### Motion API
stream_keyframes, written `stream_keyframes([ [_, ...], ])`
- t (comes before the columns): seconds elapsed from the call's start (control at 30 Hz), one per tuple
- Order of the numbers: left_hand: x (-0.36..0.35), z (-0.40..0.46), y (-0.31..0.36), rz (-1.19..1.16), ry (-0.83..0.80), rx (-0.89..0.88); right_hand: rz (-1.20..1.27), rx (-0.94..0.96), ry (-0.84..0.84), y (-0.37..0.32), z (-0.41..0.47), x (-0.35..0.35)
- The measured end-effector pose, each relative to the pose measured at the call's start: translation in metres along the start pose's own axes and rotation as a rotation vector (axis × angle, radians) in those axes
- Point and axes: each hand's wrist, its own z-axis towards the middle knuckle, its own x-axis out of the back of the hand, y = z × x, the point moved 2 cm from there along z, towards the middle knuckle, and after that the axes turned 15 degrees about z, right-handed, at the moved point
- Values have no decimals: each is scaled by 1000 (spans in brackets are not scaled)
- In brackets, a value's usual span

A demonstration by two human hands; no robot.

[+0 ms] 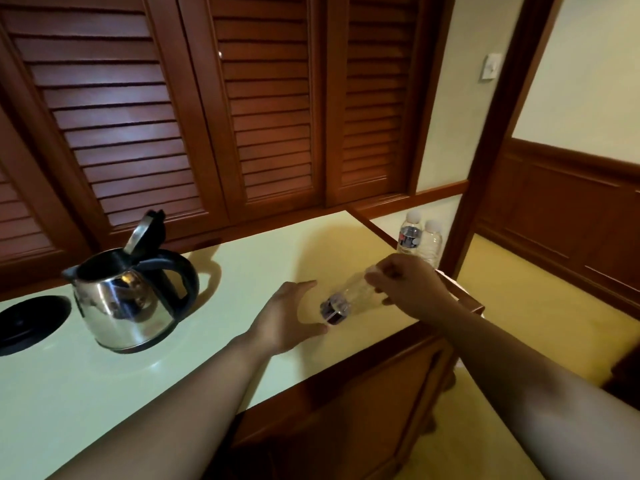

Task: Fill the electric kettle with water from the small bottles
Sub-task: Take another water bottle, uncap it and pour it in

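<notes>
- Fingers of the right hand (408, 282) are closed around the upper end of a small clear bottle (346, 299), which is held tilted above the countertop (242, 271), its dark-labelled lower end pointing toward the left hand (294, 317).
- Fingers of the left hand are spread and uncurled, with nothing gripped; the thumb lies just beside the bottle's lower end, probably so that the body can be steadied while the cap is dealt with.
- Whether the cap is on or off cannot be told, since that end is hidden inside the right hand.
- An electric kettle (131, 299) of polished steel stands on the countertop to the left, well apart from the bottle, with its lid (145, 230) hinged up so that water can be poured straight in.
- A black kettle base (31, 323) lies just beside the kettle, not under it.
- Two more small bottles (420, 237) stand upright beyond the right hand, kept near for later pours.
- No water level in the kettle can be seen.
</notes>
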Motion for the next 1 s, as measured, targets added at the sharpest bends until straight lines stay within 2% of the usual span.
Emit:
stream_keyframes([
  [0.07,-13,1,-17,125,-48,110,-67,8,84,3,3,20],
  [0.13,-23,-6,-31,300,-134,114,-157,4,161,6,7,39],
  [0.2,-27,-12,-37,335,-194,97,-255,-4,223,8,11,58],
  [0.33,-32,-8,-42,383,-198,101,-390,-75,282,11,21,89],
  [0.63,-32,-7,-43,373,-173,106,-491,-234,359,24,42,115],
  [1.0,-27,-12,-42,271,-136,114,-483,-246,341,35,60,117],
])
